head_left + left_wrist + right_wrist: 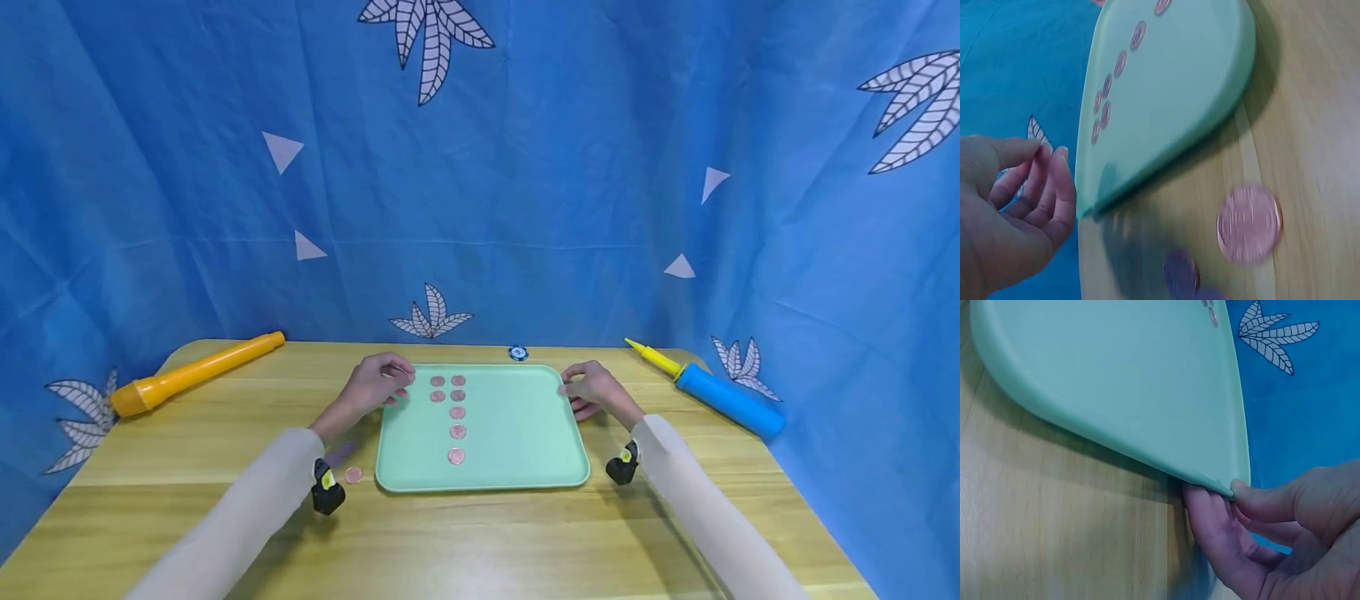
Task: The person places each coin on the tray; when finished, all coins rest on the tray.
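Pale green tray (525, 433), pinkish coins (457, 432)

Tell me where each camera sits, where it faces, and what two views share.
Head: on the head, facing forward and down at table, tray and curtain; both sleeves, left grip and right grip show.
Left wrist: on that wrist, facing tray and coins; the left grip shows.
Right wrist: on that wrist, facing a tray corner, which the right grip pinches.
Shared: head and left wrist both show seven coins on the tray.
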{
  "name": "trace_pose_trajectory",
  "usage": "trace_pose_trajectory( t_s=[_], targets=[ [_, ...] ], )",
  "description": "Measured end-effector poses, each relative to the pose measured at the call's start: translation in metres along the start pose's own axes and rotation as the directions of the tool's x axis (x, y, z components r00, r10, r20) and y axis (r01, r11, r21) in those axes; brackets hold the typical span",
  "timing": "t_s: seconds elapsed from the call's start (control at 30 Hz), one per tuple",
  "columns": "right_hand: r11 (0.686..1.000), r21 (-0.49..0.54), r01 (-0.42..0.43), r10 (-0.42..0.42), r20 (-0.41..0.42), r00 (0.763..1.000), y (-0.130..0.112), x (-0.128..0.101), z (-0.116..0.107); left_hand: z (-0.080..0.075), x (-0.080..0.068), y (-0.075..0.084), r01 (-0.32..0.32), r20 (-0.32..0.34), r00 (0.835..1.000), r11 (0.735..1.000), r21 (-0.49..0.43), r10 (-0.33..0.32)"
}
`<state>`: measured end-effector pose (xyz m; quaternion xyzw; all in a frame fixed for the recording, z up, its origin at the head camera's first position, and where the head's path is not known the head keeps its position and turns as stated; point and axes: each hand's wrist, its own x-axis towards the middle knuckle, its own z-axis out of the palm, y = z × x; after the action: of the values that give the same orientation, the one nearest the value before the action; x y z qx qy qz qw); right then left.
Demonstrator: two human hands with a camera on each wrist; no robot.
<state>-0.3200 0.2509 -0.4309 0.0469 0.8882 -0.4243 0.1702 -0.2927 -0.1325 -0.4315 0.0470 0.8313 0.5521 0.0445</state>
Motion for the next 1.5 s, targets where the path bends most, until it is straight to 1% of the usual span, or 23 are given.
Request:
trace_pose_trajectory(
  t_s=[0.1, 0.2, 0.27, 0.37, 0.43, 0.53, 0.6, 0.67, 0.77, 0.8, 0.9, 1.0, 1.07, 1.13, 1.2, 1.33, 1.43, 1.5],
  targets=[
    [1.0, 0.02, 0.001, -0.001, 0.01, 1.0, 0.0, 0.0, -0.003, -0.013, -0.003, -0.002, -0.048, -0.032, 0.998, 0.999, 0.011, 0.048],
    [1.0, 0.017, -0.003, 0.002, 0.011, 1.0, 0.0, -0.001, -0.005, -0.024, -0.007, -0.004, -0.087, -0.06, 0.994, 0.996, 0.017, 0.088],
    [1.0, 0.009, -0.003, 0.003, 0.009, 1.0, 0.002, -0.004, -0.006, -0.03, -0.01, -0.006, -0.109, -0.059, 0.992, 0.994, 0.029, 0.11],
    [1.0, -0.004, 0.015, -0.015, 0.0, 1.0, 0.005, -0.008, -0.006, -0.039, -0.014, -0.011, -0.119, -0.019, 0.993, 0.993, 0.027, 0.12],
    [0.999, -0.008, 0.033, -0.033, -0.004, 0.999, 0.007, -0.008, -0.004, -0.047, -0.017, -0.015, -0.122, 0.032, 0.992, 0.992, 0.04, 0.121],
    [0.998, -0.008, 0.061, -0.061, -0.012, 0.998, 0.008, -0.008, -0.002, -0.062, -0.02, -0.021, -0.141, 0.123, 0.984, 0.987, 0.074, 0.131],
    [0.997, -0.004, 0.071, -0.071, -0.019, 0.997, 0.008, -0.007, 0.0, -0.074, -0.023, -0.025, -0.164, 0.182, 0.973, 0.98, 0.11, 0.142],
    [0.997, -0.009, 0.081, -0.081, -0.022, 0.996, 0.008, -0.007, 0.002, -0.085, -0.025, -0.029, -0.187, 0.24, 0.959, 0.974, 0.129, 0.152],
    [0.997, -0.022, 0.08, -0.08, -0.022, 0.997, 0.007, -0.006, 0.004, -0.098, -0.031, -0.035, -0.188, 0.317, 0.939, 0.97, 0.151, 0.133],
    [0.997, -0.027, 0.077, -0.077, -0.022, 0.997, 0.007, -0.005, 0.004, -0.101, -0.033, -0.037, -0.188, 0.347, 0.929, 0.971, 0.15, 0.126],
    [0.997, -0.031, 0.078, -0.078, -0.021, 0.997, 0.006, -0.004, 0.005, -0.105, -0.039, -0.043, -0.183, 0.426, 0.899, 0.972, 0.146, 0.106],
    [0.996, -0.031, 0.088, -0.089, -0.019, 0.996, 0.005, -0.003, 0.004, -0.105, -0.045, -0.051, -0.2, 0.492, 0.864, 0.971, 0.13, 0.112],
    [0.995, -0.03, 0.094, -0.094, -0.017, 0.995, 0.005, -0.003, 0.004, -0.102, -0.049, -0.055, -0.2, 0.505, 0.857, 0.97, 0.139, 0.105],
    [0.995, -0.035, 0.098, -0.099, -0.014, 0.995, 0.006, -0.003, 0.004, -0.099, -0.054, -0.058, -0.214, 0.504, 0.857, 0.965, 0.152, 0.11],
    [0.994, -0.035, 0.107, -0.108, -0.01, 0.994, 0.006, -0.002, 0.005, -0.093, -0.059, -0.06, -0.225, 0.486, 0.866, 0.96, 0.168, 0.118],
    [0.993, -0.03, 0.112, -0.112, -0.013, 0.994, 0.007, -0.001, 0.006, -0.081, -0.065, -0.061, -0.292, 0.436, 0.88, 0.938, 0.188, 0.187],
    [0.993, -0.035, 0.113, -0.114, -0.012, 0.993, 0.006, -0.001, 0.007, -0.078, -0.064, -0.063, -0.303, 0.389, 0.897, 0.933, 0.195, 0.21],
    [0.993, -0.044, 0.108, -0.109, -0.014, 0.994, 0.005, 0.0, 0.008, -0.08, -0.062, -0.065, -0.286, 0.353, 0.913, 0.938, 0.196, 0.204]
  ],
)
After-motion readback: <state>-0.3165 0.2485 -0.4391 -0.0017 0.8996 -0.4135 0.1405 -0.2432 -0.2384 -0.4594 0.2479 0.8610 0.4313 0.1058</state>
